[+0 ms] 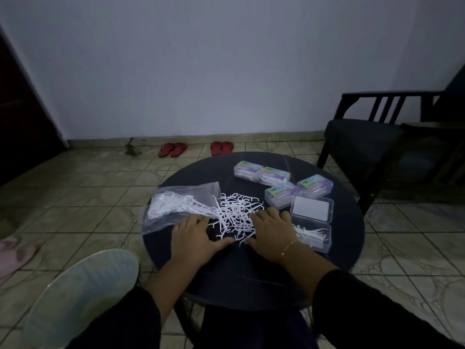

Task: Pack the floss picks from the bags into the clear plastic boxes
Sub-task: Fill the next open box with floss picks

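**A:** Where are the floss picks (236, 212) right now?

**B:** Most lie in a loose white tangle at the centre of the frame, on the round dark table (251, 273). More are inside the clear plastic bag (176, 207) just left of the heap, its mouth turned toward the pile. A few already sit in the open box (313, 234) at right of centre, its lid (312, 207) lying flat just above it.

**B:** Four shut boxes (281, 185) with coloured labels stand in a cluster further up.

**A:** And the hands?

**B:** Both lie palm down on the near edge of the heap. The left hand (196, 235) has its fingers spread and fairly straight over the picks by the bag's mouth. The right hand (269, 227) rests with fingers laid over the pile; its fingertips are hidden among the picks, so I cannot tell whether it has pinched any.

**A:** How would you expect the picks to handle?

**B:** Very light, I'd judge, and stiff thin plastic, smooth enough to slide on that tabletop. The forked heads look likely to hook into one another, so a grab in the middle may drag a whole clump.

**A:** So where to take hold?

**B:** By the straight handles, raking a few parallel first, then pinching the small bundle at mid-handle and laying it lengthwise in the open box.
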A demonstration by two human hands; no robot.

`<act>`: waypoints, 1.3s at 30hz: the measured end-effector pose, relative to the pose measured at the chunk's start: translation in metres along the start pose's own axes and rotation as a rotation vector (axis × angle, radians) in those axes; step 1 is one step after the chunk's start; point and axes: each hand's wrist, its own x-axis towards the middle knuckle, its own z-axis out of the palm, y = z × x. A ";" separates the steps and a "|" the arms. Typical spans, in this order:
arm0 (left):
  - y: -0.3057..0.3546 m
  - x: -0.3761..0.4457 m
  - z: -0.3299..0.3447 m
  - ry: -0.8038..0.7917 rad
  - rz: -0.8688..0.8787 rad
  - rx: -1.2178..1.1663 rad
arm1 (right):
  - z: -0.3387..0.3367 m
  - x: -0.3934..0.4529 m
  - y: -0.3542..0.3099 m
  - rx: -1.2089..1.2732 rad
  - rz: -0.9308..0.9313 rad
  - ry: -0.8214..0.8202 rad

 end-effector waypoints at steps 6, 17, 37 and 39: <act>0.005 -0.008 0.011 0.024 -0.023 -0.019 | -0.002 0.018 0.002 -0.067 0.006 -0.163; 0.005 -0.010 0.011 0.033 -0.018 -0.125 | -0.002 0.009 0.004 -0.002 0.051 -0.090; 0.000 -0.011 0.016 0.043 0.056 -0.208 | -0.018 0.014 -0.005 -0.083 0.124 -0.337; 0.001 -0.010 0.015 0.024 0.058 -0.207 | -0.019 0.014 -0.005 -0.094 0.120 -0.338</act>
